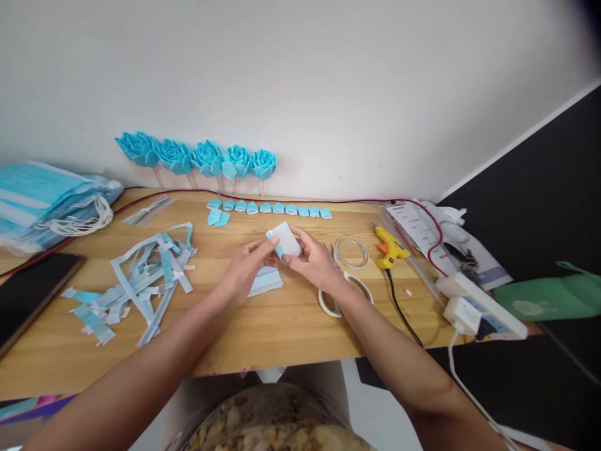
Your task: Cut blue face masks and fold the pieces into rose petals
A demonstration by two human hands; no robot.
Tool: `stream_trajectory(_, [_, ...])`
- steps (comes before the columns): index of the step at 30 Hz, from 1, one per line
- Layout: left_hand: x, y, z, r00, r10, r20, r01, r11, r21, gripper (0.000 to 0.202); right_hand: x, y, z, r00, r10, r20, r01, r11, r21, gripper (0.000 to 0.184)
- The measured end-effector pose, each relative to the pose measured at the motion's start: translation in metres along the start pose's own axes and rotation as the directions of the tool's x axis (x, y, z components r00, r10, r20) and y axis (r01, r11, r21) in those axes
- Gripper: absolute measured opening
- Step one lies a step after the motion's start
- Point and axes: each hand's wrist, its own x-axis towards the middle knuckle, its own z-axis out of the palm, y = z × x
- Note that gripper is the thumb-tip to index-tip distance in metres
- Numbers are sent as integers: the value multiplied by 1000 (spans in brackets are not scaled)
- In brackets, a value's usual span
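Observation:
Between my two hands is a small square of mask fabric [287, 238], white on the face toward me with a blue folded strip along its left edge. My left hand [253, 258] pinches that left edge between thumb and fingers. On the other side, my right hand [310, 254] grips the right edge and lower corner. Just below lie cut white-blue fabric pieces [266, 280] on the table. Beyond my hands runs a row of folded blue petals [265, 208], with a few flat blue pieces [218, 217] at its left end. Scissors [332, 307] lie partly under my right forearm.
Blue fabric flowers on sticks [206, 158] lean against the wall. Fabric scraps [141, 282], a phone [32, 294] and bagged masks [47, 200] are at left. A tape roll [352, 252], yellow glue gun [390, 247], power strip [483, 307] and green pouch [549, 297] are at right.

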Motion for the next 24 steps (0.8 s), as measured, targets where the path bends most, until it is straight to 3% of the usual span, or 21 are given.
stream_trajectory(12, [-1,-1,-2,996,-35,-77,46,987,152,22,1,-1,2,1000,6,7,-7,997,82,63])
stream_trajectory(17, [3,-1,-4,999,6,-47,-3,999,50,19,-1,1,0,999,-29,23,27,996,87,55])
stream_trajectory(21, [4,7,-2,1000,-16,-22,13,991,-131,17,-2,1,-11,978,-170,-121,157,981,-112,45])
stream_trajectory(24, [3,11,-1,998,-48,-27,41,977,-209,19,0,-3,-18,911,-398,-102,337,865,-372,53])
